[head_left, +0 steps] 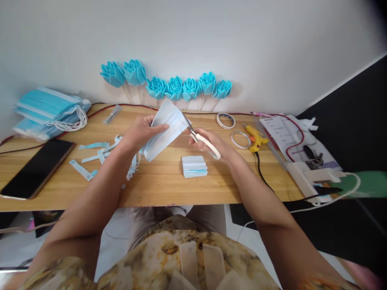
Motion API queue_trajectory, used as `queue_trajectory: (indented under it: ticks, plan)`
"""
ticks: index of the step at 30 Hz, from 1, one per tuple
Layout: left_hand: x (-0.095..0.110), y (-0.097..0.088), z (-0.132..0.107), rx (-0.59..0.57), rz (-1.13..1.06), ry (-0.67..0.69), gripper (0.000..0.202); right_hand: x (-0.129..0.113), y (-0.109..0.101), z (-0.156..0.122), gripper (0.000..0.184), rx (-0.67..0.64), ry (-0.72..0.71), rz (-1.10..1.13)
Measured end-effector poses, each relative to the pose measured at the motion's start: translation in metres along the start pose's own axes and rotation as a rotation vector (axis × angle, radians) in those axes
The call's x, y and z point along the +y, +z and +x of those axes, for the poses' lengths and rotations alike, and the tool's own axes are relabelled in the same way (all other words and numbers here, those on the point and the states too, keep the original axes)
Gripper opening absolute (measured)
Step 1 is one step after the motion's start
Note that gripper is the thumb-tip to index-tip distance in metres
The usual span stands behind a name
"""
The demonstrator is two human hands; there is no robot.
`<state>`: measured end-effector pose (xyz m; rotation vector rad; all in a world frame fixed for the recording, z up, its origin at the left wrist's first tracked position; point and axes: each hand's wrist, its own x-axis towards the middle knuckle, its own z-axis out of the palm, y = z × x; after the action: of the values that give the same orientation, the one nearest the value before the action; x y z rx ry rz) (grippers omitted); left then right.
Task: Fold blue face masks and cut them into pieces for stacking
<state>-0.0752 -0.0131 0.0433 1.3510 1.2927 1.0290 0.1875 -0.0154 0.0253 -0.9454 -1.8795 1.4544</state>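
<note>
My left hand [142, 131] pinches a pale blue sheet of face-mask material [165, 131] and holds it tilted above the wooden table [169, 185]. My right hand [211, 143] grips white-handled scissors [201, 139], whose blades meet the sheet's right edge. Below the scissors a small stack of cut blue-white squares [194, 166] lies on the table. Cut blue strips [96, 155] are scattered under my left forearm.
A pile of blue face masks [50, 110] and a dark phone [36, 167] lie at the left. Blue fabric roses [169, 84] lean on the wall. Two tape rolls [226, 120], a yellow glue gun [255, 139], papers and cables sit at the right.
</note>
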Motion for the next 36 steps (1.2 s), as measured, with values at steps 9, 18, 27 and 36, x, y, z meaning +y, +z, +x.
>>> queue_trajectory:
  ticks: [9,18,27,36]
  plan:
    - [-0.0009,-0.0003,0.0005,-0.016,0.015,0.004,0.034,-0.0009,0.0022,0.0024,0.046,0.034,0.011,-0.009]
    - [-0.0007,0.0002,-0.0007,-0.010,0.018,0.043,0.035,-0.0014,0.0044,-0.0012,0.053,0.075,0.092,0.046]
    - [0.0026,-0.0009,-0.0022,-0.005,0.074,0.026,0.037,-0.0015,0.0062,-0.0025,0.052,0.103,0.110,0.146]
    - [0.0043,-0.0009,-0.0030,-0.002,0.003,-0.014,0.037,0.0018,0.0100,0.0001,0.049,0.135,0.122,0.212]
